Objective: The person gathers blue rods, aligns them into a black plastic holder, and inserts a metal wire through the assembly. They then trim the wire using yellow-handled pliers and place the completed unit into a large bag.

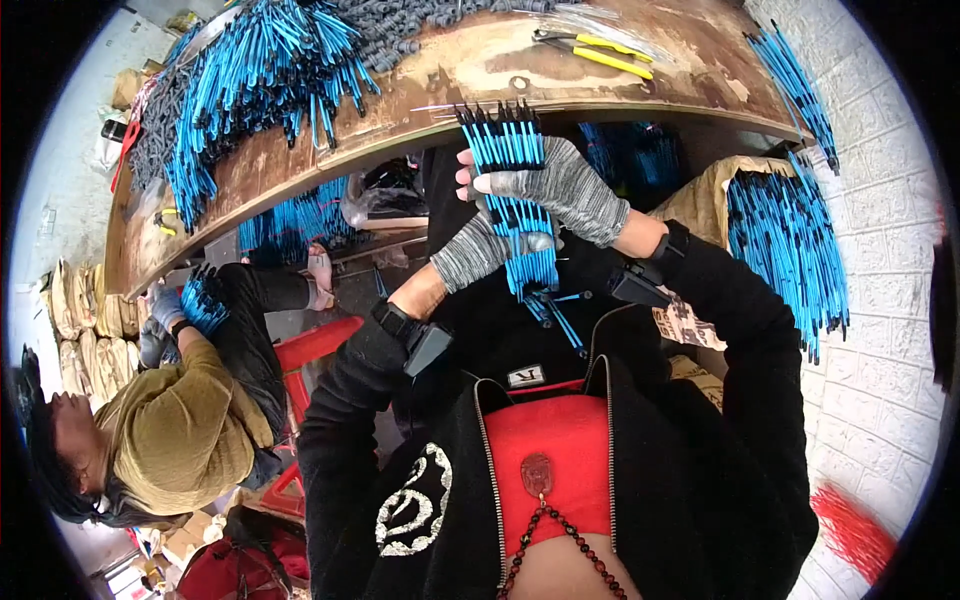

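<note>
A bundle of thin blue rods with black ends [533, 274] stands nearly upright before me, just off the near edge of the table. My right hand [572, 190], in a grey fingerless glove, grips its upper half, fingertips showing at its left side. Lower down, my left hand [475, 250], gloved alike, closes round the bundle, its thumb lying across the front. Several loose rods [562, 322] stick out beneath the bundle over my lap. Parts of the fingers behind the bundle are hidden.
The wooden table [440, 82] carries a heap of blue rods [262, 75], grey parts [400, 25] and yellow-handled pliers [597, 52]. Right of me stands a sack [705, 200] full of rods [785, 240] by a white brick wall. A co-worker [190, 425] sits at left, near a red stool [318, 345].
</note>
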`<state>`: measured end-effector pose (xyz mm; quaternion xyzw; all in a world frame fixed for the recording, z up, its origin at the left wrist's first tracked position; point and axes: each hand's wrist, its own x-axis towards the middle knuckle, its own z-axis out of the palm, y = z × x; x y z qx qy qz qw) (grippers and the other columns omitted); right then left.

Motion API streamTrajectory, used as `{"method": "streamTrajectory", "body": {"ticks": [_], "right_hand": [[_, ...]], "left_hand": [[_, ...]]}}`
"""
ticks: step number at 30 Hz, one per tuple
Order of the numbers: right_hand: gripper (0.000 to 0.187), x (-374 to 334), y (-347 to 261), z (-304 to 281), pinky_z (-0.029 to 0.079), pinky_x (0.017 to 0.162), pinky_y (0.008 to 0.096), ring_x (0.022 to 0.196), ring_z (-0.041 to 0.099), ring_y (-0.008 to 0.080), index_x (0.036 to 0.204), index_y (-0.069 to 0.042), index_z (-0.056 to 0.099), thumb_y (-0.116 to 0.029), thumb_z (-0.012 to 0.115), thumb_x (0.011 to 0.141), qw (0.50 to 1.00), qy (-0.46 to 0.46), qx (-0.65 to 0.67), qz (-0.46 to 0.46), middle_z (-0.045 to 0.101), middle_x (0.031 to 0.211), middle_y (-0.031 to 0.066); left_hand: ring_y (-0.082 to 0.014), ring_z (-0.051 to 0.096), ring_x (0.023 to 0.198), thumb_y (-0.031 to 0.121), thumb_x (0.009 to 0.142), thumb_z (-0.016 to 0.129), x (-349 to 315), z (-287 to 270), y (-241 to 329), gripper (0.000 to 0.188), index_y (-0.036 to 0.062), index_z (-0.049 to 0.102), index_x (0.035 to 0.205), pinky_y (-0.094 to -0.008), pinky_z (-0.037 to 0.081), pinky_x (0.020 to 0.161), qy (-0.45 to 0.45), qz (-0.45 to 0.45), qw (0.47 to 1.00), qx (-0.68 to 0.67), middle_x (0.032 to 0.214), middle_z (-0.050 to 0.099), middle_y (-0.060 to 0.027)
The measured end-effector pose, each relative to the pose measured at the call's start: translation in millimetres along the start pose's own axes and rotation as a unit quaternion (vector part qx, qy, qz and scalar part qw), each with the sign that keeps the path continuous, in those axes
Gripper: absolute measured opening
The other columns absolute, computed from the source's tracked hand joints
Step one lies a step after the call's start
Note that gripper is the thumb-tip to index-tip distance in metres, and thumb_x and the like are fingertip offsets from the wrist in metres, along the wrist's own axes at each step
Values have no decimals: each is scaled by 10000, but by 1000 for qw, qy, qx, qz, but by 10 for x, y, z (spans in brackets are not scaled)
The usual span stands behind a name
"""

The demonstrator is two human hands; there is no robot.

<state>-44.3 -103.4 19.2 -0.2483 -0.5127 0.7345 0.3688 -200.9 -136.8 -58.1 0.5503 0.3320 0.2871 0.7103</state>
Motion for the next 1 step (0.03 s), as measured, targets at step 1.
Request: {"method": "streamTrajectory", "body": {"ticks": [1], "right_hand": [[330,-20,37,-5,546,811,307,975,652,199,1112,-43,627,-114,717,803,1000,2,2,5,683,1006,88]], "left_hand": [[-175,564,1052,205,809,727,32,-14,-37,544,55,497,1279,-334,477,906,-14,-31,997,-71,1155,603,-54]]}}
